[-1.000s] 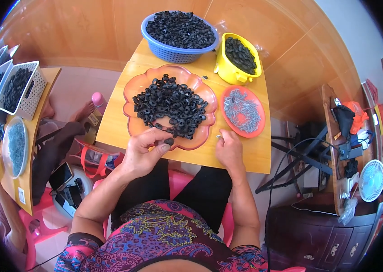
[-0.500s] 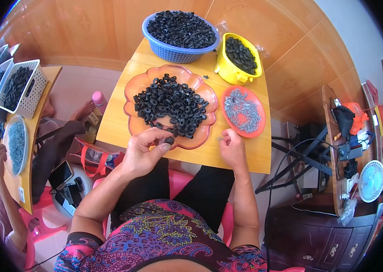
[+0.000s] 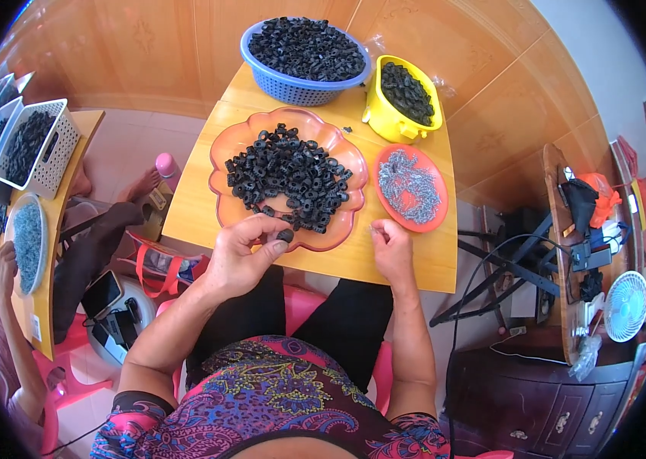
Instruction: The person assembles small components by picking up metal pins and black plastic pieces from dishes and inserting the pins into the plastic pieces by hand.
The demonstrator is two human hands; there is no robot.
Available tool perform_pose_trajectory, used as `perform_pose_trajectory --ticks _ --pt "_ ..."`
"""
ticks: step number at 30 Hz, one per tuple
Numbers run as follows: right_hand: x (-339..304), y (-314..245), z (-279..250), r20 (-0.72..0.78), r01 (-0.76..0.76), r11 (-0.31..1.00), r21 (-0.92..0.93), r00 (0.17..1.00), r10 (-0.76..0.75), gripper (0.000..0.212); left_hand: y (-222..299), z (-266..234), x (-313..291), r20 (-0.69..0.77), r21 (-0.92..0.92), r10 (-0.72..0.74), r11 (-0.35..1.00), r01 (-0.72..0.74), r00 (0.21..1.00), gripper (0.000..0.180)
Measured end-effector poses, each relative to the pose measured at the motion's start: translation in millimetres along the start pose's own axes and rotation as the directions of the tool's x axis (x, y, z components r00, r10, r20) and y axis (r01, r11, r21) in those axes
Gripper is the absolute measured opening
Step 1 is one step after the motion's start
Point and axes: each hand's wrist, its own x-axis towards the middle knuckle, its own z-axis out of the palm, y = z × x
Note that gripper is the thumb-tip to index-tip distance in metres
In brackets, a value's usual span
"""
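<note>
My left hand (image 3: 245,251) pinches a small round black plastic part (image 3: 285,236) between thumb and forefinger, over the near rim of a scalloped orange tray (image 3: 222,206). Many similar black plastic parts (image 3: 285,172) are heaped in that tray, with a bare patch near its middle. To the right, my right hand (image 3: 393,251) is closed in a pinch just below a red oval dish (image 3: 441,216) of small silvery metal pieces (image 3: 409,187). Whatever lies at its fingertips is too small to name.
Behind the tray stand a blue basket (image 3: 292,92) and a yellow container (image 3: 392,122), both filled with black parts. At left, another person's hands (image 3: 3,268) are beside a dish of bluish pieces (image 3: 29,245) on a second table. A white fan (image 3: 627,306) stands at right.
My right hand has shifted very slightly, and the tiny metal piece at its fingertips shows less. My left hand holds its black part in the same place. The other person's hand moved slightly.
</note>
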Motion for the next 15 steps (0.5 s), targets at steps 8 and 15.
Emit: perform_pose_trajectory --ticks 8,15 --pt "-2 -15 -16 0.046 0.057 0.942 -0.329 0.998 -0.045 0.030 -1 0 1 -0.005 0.002 -0.010 1.000 0.010 1.000 0.019" --pt "4 -27 -7 0.160 0.194 0.879 -0.435 0.978 -0.137 0.026 1 -1 -1 -0.006 0.007 -0.031 0.999 0.031 0.999 0.020"
